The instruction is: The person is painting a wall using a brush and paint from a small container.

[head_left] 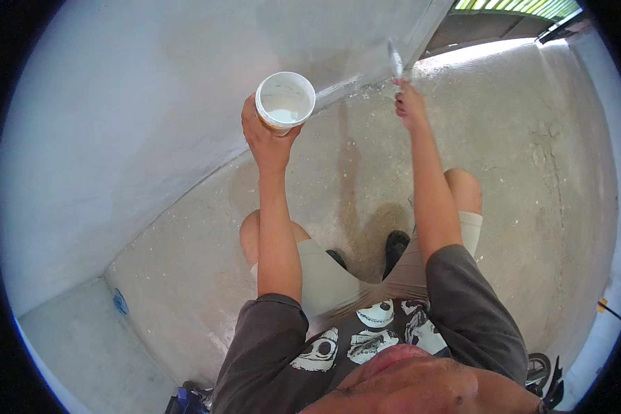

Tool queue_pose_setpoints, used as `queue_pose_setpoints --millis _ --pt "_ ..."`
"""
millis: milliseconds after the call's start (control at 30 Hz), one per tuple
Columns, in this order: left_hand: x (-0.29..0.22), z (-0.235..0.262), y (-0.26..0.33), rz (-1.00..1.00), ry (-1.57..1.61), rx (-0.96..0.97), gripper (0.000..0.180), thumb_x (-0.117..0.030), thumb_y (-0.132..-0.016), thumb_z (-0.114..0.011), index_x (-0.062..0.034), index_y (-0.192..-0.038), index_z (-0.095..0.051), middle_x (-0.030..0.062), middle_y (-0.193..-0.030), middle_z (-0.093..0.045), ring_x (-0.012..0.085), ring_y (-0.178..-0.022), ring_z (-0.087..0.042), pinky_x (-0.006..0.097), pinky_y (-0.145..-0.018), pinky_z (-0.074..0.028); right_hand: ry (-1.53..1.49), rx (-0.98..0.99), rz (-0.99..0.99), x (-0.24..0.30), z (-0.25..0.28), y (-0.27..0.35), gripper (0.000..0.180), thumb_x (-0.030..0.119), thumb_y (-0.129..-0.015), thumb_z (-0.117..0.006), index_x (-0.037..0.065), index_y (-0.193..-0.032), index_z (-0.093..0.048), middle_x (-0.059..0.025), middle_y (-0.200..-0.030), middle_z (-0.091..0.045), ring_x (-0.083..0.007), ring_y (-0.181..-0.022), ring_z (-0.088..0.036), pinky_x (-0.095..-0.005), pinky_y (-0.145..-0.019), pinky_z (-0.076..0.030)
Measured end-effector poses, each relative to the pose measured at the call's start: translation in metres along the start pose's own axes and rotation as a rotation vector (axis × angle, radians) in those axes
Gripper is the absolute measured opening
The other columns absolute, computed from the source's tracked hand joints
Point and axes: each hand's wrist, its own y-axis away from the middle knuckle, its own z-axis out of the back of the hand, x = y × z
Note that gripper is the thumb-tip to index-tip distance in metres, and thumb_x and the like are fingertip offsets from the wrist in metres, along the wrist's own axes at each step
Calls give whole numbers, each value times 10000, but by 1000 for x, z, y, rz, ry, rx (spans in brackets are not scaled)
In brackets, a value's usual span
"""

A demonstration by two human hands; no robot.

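Observation:
My left hand (265, 141) is wrapped round a small white paint bucket (261, 110), held up in front of me near the wall. White paint (283, 114) shows at the bottom, and its inner sides are smeared. Farther off to the right, my right hand (410, 103) is closed on the handle of a paintbrush (395, 61). The brush points away from me, its white-coated head at the lower wall close to the wall's end. Whether the bristles touch the wall I cannot tell.
A pale wall (145, 124) runs along my left and ahead, meeting a concrete floor (517, 159) speckled with white spots. A slatted gate (517, 7) stands at the far right. A blue scrap (120, 301) lies by the left corner. A wheel (538, 369) shows at the lower right.

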Motion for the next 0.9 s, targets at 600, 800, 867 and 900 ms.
queue_pose_setpoints --millis 600,800,867,900 --pt "-12 2 -3 25 -28 21 1147 -259 -594 -1019 -30 -1497 -351 157 -1451 -450 343 -1348 -476 446 -1129 -414 -231 -181 -20 -6 16 -31 322 300 -988 -596 110 -1224 -706 31 -623 -383 -93 -458 -372 -279 -408 -287" --pt "-12 -10 -3 1 -3 22 1140 -262 -590 -1021 -25 -1486 -357 153 -1454 -441 327 -1354 -474 436 -1139 -408 19 123 -6 -32 -23 -5 313 308 -1018 -580 149 -1258 -699 34 -642 -429 -92 -501 -413 -282 -432 -318" --pt "-10 -7 -1 30 26 28 1130 -229 -588 -1015 -33 -1489 -363 155 -1461 -449 339 -1355 -476 447 -1134 -408 331 331 5 -50 -67 28 322 346 -1009 -609 166 -1244 -736 14 -686 -530 -96 -525 -450 -278 -445 -347" --pt "-10 -3 -1 59 54 18 1121 -197 -586 -1010 -41 -1493 -369 157 -1469 -456 351 -1355 -477 458 -1129 -408 489 435 31 -52 -83 40 325 363 -1001 -627 172 -1231 -755 4 -713 -576 -97 -536 -466 -276 -450 -359"
